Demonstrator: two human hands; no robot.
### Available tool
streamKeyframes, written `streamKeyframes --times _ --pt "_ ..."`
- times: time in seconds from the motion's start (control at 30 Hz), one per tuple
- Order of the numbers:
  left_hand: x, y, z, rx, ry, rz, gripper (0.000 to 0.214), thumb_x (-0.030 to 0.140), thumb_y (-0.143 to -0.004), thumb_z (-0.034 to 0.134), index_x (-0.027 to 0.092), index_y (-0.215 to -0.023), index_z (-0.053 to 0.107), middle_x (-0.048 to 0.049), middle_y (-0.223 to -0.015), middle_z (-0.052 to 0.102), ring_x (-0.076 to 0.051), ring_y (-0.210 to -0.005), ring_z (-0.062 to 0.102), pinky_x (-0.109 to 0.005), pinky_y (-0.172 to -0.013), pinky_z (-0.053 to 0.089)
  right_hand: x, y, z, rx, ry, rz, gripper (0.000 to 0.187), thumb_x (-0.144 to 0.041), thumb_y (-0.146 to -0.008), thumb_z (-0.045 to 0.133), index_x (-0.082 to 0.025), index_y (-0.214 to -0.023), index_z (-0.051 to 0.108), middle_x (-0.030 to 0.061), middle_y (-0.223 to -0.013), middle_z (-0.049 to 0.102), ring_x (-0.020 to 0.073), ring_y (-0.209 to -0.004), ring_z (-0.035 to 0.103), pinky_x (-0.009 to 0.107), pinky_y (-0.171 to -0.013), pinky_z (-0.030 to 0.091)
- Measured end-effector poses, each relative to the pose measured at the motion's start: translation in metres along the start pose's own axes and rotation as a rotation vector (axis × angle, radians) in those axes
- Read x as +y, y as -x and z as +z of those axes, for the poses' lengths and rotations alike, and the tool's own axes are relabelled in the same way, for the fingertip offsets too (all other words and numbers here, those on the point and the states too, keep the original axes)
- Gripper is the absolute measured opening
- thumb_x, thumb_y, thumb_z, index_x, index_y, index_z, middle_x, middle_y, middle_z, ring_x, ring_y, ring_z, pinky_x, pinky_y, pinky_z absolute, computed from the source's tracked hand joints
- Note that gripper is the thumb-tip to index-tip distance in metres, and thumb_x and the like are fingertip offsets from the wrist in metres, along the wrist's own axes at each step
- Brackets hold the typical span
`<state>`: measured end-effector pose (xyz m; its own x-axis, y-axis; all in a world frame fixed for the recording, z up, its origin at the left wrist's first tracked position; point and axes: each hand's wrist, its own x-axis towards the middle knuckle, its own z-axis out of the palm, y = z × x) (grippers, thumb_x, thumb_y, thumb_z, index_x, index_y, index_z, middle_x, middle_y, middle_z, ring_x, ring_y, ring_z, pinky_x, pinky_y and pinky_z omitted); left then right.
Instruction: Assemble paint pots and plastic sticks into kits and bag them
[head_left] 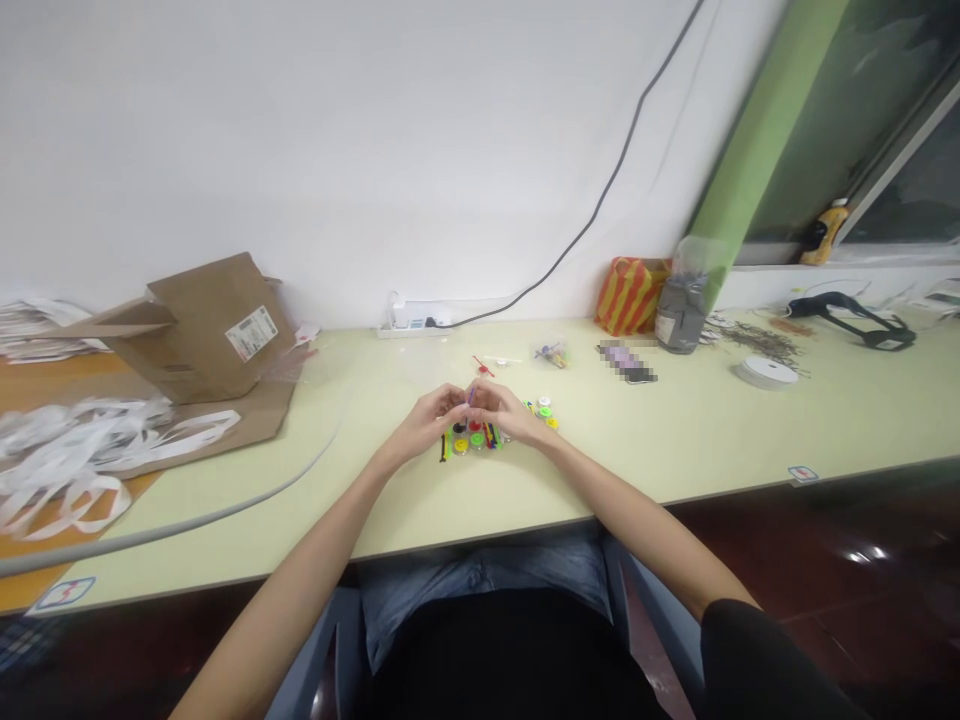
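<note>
My left hand [433, 417] and my right hand [504, 408] meet above the pale green table [675, 440], fingers pinched together on a tiny purple piece [471, 396] held between them. Just under the hands lies a cluster of small coloured parts [474, 437]: yellow, green, red and black discs and short sticks. A few more green, white and yellow discs [545, 411] lie just right of my right hand. A small red piece [482, 365] rests farther back.
A brown cardboard box [206, 325] and white straps [82, 450] lie at the left. A grey cable [225, 505] curves across the table. Behind are a power strip [409, 315], a small clear bag [551, 352], a striped bag [630, 293], a grey jar [681, 310] and a white tape roll [765, 372].
</note>
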<state>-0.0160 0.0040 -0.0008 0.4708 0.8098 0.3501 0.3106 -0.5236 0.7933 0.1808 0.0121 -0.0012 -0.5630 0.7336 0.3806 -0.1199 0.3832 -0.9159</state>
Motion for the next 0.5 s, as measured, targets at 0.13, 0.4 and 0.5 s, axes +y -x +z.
streamKeyframes --times 0.13,0.4,0.5 --pt "0.005 0.001 0.004 -0.04 0.035 -0.004 0.033 0.048 -0.097 0.05 0.017 -0.103 0.057 -0.0043 -0.094 0.063 -0.014 -0.08 0.057 -0.026 -0.07 0.048 0.004 0.0 -0.002 -0.046 -0.134 0.033 0.037 -0.05 -0.078 0.076 -0.023 -0.087 0.052 -0.0022 -0.076 0.058 0.0158 -0.072 0.058 0.027 -0.065 0.046" --pt "0.007 0.0 0.006 -0.152 0.351 -0.078 0.033 0.049 -0.096 0.055 0.016 -0.099 0.056 -0.0027 -0.081 0.062 -0.012 -0.068 0.057 -0.024 -0.061 0.043 0.017 -0.002 -0.006 -0.143 -0.353 0.119 0.039 -0.044 -0.077 0.079 -0.021 -0.092 0.051 -0.0011 -0.075 0.062 0.0146 -0.065 0.063 0.022 -0.055 0.042" --pt "0.001 -0.001 -0.001 -0.066 0.416 -0.095 0.036 0.05 -0.097 0.052 0.016 -0.085 0.056 0.0011 -0.068 0.052 -0.009 -0.056 0.047 -0.023 -0.054 0.038 0.015 0.0 -0.012 -0.213 -0.47 0.102 0.039 -0.043 -0.079 0.079 -0.022 -0.091 0.049 -0.0026 -0.071 0.059 0.0143 -0.063 0.062 0.024 -0.056 0.043"
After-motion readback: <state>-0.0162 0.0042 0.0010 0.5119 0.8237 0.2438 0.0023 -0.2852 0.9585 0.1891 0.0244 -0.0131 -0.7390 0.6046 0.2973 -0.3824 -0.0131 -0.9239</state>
